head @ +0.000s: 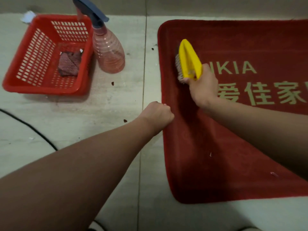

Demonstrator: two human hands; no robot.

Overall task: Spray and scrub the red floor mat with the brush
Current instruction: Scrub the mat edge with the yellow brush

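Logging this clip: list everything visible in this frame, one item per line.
floor mat: one, red with pale lettering, on the floor at right
brush: one, yellow, pale bristles, on the mat's upper left part
spray bottle: one, translucent pink, blue head, standing beside the basket
basket: one, red, upper left
cloth: one, dark red, inside the basket
cable: one, black, on the floor at left
flecks: several, dark, scattered on the floor
floor: pale tiles
right hand: grips the brush
left hand: curled on the mat's left edge, seemingly holding it
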